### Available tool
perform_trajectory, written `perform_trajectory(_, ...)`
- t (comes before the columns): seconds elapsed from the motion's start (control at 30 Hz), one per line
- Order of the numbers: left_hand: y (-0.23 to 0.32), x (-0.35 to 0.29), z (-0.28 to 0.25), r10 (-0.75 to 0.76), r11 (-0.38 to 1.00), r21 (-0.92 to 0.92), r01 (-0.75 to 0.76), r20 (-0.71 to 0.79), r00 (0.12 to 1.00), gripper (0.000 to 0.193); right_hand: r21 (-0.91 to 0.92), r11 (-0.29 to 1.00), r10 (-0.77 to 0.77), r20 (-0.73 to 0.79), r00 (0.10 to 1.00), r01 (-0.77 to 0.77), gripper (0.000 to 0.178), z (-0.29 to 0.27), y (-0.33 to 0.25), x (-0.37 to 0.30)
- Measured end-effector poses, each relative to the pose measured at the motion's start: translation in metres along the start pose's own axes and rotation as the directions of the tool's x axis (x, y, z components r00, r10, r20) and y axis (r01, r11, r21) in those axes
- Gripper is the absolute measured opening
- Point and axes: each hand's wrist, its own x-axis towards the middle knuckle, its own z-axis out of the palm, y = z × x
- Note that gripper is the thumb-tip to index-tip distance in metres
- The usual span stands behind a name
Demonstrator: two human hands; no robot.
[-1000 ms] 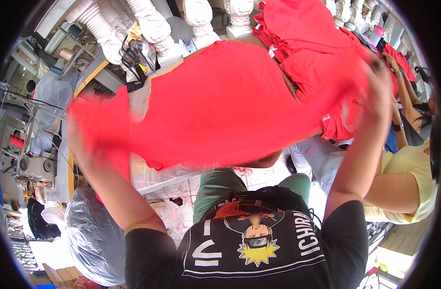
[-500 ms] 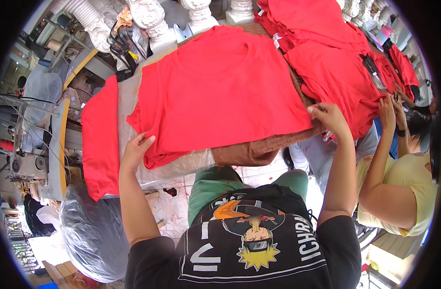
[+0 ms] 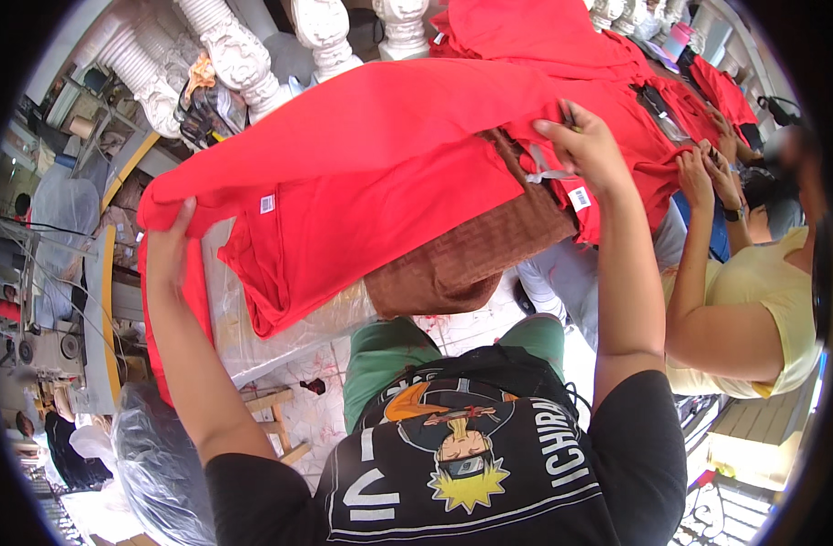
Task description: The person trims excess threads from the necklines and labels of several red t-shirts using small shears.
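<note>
A red T-shirt is stretched between my two hands over the work table, its upper layer raised in an arch. My left hand is closed on the shirt's edge at the left, the thumb on top. My right hand pinches the opposite edge at the right. A small dark and greyish metal tool shows at my right hand; its kind is hard to make out. Under the raised layer, the lower part of the shirt lies flat, with a small white label showing.
Brown cloth and plastic sheeting cover the table. More red garments are heaped at the right, where a co-worker's hands handle red fabric. White balusters line the back. At left stand sewing machines and a plastic-wrapped bundle.
Both hands have moved up and apart, lifting the shirt's near edge away from me. The label and the layer beneath have come into sight. The whole view has shifted slightly.
</note>
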Motion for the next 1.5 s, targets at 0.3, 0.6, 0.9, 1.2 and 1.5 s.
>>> perform_trajectory(0.3, 0.114, 0.046, -0.01, 0.167, 0.838, -0.519, -0.169, -0.052, 0.985, 0.035, 0.234, 0.952, -0.149, -0.208, 0.967, 0.197, 0.027, -0.003, -0.046, -0.002)
perform_trajectory(0.6, 0.159, 0.044, -0.032, 0.219, 0.922, -0.305, -0.237, -0.091, 0.971, 0.037, 0.326, 0.801, -0.368, -0.392, 0.843, 0.501, 0.014, -0.067, -0.131, 0.008)
perform_trajectory(0.9, 0.08, 0.11, -0.034, -0.09, 0.938, -0.346, 0.037, -0.137, 0.986, 0.038, -0.355, 0.92, -0.332, -0.482, 0.811, 0.166, 0.039, -0.039, -0.102, 0.126)
perform_trajectory(1.2, 0.122, 0.092, -0.041, 0.125, 0.902, -0.331, -0.277, -0.415, 0.901, 0.036, -0.346, 0.833, -0.551, -0.446, 0.705, 0.431, 0.038, -0.011, -0.149, 0.059)
perform_trajectory(1.5, -0.046, -0.095, -0.039, -0.365, 0.928, -0.075, 0.365, 0.008, 0.931, 0.019, -0.349, 0.93, 0.023, -0.249, 0.968, -0.111, 0.036, -0.029, 0.065, -0.014)
